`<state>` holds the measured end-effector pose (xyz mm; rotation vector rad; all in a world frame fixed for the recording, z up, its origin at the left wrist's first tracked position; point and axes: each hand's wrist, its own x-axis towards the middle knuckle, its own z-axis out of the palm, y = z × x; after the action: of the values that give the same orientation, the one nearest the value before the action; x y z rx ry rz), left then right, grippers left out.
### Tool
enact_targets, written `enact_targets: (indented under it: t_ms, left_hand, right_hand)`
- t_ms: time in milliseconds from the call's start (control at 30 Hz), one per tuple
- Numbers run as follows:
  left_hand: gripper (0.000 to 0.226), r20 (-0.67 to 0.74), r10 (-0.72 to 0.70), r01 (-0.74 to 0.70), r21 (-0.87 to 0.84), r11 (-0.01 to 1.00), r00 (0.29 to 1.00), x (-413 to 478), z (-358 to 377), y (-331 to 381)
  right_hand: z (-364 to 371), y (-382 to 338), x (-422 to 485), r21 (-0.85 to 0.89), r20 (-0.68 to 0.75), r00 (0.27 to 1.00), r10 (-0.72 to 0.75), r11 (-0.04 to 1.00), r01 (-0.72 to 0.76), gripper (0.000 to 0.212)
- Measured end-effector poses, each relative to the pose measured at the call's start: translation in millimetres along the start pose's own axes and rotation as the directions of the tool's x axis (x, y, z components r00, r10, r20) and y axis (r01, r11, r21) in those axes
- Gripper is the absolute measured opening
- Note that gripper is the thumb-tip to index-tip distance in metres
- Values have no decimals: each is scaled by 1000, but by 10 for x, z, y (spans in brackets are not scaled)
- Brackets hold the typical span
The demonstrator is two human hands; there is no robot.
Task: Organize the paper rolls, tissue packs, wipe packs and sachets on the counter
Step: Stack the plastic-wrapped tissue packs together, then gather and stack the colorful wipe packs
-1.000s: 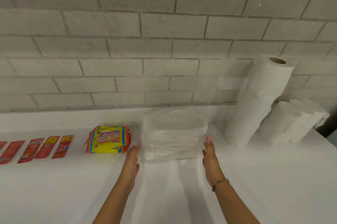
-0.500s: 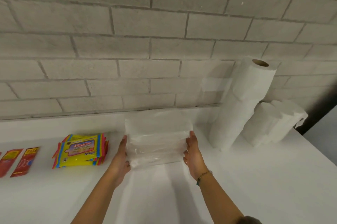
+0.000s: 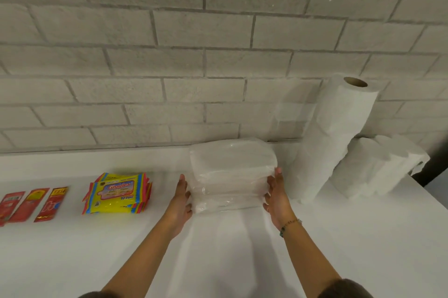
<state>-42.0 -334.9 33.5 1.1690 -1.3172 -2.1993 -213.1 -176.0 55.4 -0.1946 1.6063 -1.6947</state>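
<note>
A stack of clear-wrapped white tissue packs (image 3: 230,174) stands on the white counter (image 3: 242,249) near the brick wall. My left hand (image 3: 180,200) presses flat against the stack's left side, and my right hand (image 3: 276,193) presses against its right side, fingers straight. A pile of yellow wipe packs (image 3: 117,194) lies to the left of the stack. Three red sachets (image 3: 31,203) lie in a row at the far left. A tall paper roll (image 3: 332,137) stands upright right of the stack, with shorter paper rolls (image 3: 373,166) beside it.
A grey brick wall (image 3: 194,55) runs along the back of the counter. The counter's right edge (image 3: 431,200) drops off just beyond the short rolls. Bare white counter lies in front of my arms.
Both hands moved in from beside the tissue stack and now press on its two sides. The view has shifted left and closer to the counter.
</note>
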Motion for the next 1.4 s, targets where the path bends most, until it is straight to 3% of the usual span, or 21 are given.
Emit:
enact_targets:
  t_ms: [133, 267, 367, 467, 567, 700, 900, 1167, 1300, 1400]
  left_hand:
    - [62, -100, 70, -70, -2, 998, 993, -265, -150, -50]
    - [50, -145, 93, -86, 52, 995, 985, -647, -548, -126]
    - [43, -169, 101, -77, 139, 987, 980, -897, -923, -174]
    - [37, -227, 120, -61, 247, 967, 966, -1052, -1313, -206]
    - [28, -267, 116, -33, 296, 954, 957, -1146, -1704, -245]
    - [24, -261, 100, 1, 362, 932, 960, -1212, -2370, -177]
    - [54, -184, 54, 52, 526, 849, 981, -1128, -3014, -7]
    - [101, -96, 23, 42, 625, 779, 995, -648, -2916, 258]
    - [93, -30, 95, -33, 801, 598, 995, -377, -2806, 490]
    - [89, 42, 88, -76, 898, 433, 995, -224, -2712, 647]
  right_hand:
    - [-19, 179, 24, 174, -197, 979, -54, 981, 90, 74]
    - [174, 605, -170, 259, -366, 930, 25, 963, 76, 51]
    - [524, 1006, -462, 186, -357, 933, 33, 982, 36, 30]
    - [947, 1247, -678, 93, -210, 978, 14, 996, 6, 8]
    - [1368, 1389, -802, -55, -68, 997, 29, 998, -32, 15]
    - [1987, 1516, -993, -264, -5, 1000, 11, 964, -12, 29]
    - [2560, 1449, -1094, -568, 29, 1000, 8, 823, 10, 63]
    - [2806, 1194, -775, -784, 15, 996, 87, 619, -42, 101]
    - [2875, 992, -478, -856, -5, 994, 110, 514, -61, 103]
    - [2974, 882, -268, -904, 44, 992, 120, 428, -11, 72]
